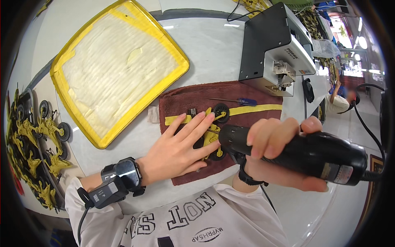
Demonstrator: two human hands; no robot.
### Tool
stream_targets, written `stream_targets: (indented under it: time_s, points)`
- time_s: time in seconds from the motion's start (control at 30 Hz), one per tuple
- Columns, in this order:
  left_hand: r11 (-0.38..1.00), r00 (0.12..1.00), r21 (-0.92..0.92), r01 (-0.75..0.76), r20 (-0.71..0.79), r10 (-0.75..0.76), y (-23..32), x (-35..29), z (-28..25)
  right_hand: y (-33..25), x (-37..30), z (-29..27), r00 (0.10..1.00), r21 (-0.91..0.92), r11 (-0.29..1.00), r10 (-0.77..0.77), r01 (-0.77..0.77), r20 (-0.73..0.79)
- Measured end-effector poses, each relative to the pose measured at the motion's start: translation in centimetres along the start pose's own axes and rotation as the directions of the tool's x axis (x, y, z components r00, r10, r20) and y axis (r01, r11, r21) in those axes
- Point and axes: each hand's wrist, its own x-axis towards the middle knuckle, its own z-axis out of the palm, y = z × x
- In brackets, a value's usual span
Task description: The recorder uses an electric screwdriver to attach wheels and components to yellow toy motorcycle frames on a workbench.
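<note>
Screwdriver point(245, 101) lies on cloth point(185, 94) beyond left fingers point(200, 127).

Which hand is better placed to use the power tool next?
Likely the right hand: it grips the black power tool, whose nose points at the yellow model. The left hand, spread over the model, seems placed to steady it.

This seems a workshop: power tool point(319, 152), screwdriver point(247, 102), piled parts point(49, 128).

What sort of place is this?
Probably a small assembly workshop: many similar yellow models with black wheels are gathered at the left, a blue-handled screwdriver lies on a brown cloth, and a black corded tool is held at another model.
</note>
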Motion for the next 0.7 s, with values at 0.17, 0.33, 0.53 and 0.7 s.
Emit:
stream_targets:
  time_s: [0.17,0.33,0.53,0.7]
  points:
    - [1.0,1.0,-0.013,0.002,0.0,-0.002,-0.2,-0.1,-0.1,-1.0,0.5,0.1,0.999,0.091,0.996,0.017,-0.019,0.028]
    - [0.905,0.969,-0.424,-0.026,-0.235,-0.082,-1.1,-0.6,0.3,-1.9,-0.3,-0.1,0.987,0.242,0.97,0.019,0.02,-0.159]
    - [0.943,0.931,-0.328,-0.061,-0.359,-0.064,-1.0,-0.1,-0.4,-3.0,-0.4,-0.2,0.984,0.389,0.921,0.046,0.026,-0.174]
    - [0.938,0.912,-0.338,-0.079,-0.404,-0.068,-0.9,-0.4,-0.6,-2.7,-0.4,-0.1,0.984,0.369,0.929,0.052,0.014,-0.17]
